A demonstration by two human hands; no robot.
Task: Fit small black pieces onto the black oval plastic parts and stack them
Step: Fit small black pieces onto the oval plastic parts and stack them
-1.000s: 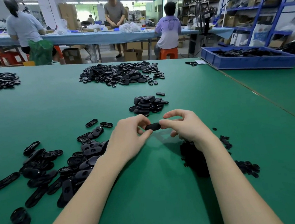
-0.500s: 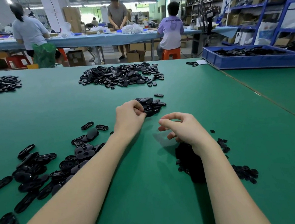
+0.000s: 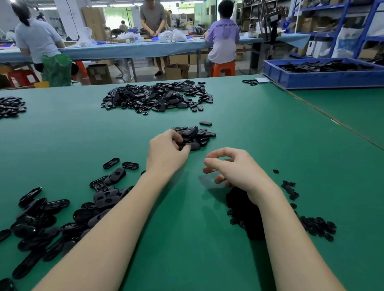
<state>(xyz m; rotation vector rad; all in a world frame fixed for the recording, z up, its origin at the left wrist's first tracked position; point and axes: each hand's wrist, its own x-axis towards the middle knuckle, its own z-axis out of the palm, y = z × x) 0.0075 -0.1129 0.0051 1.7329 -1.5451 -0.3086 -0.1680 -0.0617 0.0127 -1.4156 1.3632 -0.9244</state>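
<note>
Reaching forward, the left hand (image 3: 166, 152) rests curled fingertips on the small stack of oval parts (image 3: 196, 136), where a second ago both hands pinched one part between them; whether it grips one I cannot tell. The right hand (image 3: 233, 169) now hovers loosely curled and holding nothing, above the small black pieces (image 3: 316, 224). Far right on the green table (image 3: 335, 176), a blue tray (image 3: 327, 78) holds more black parts.

One head-worn wide-angle view looks forward and down across the green felt-topped work table (image 3: 69, 141), close above its near edge, with the long blue-covered bench (image 3: 111, 49) far beyond.
</note>
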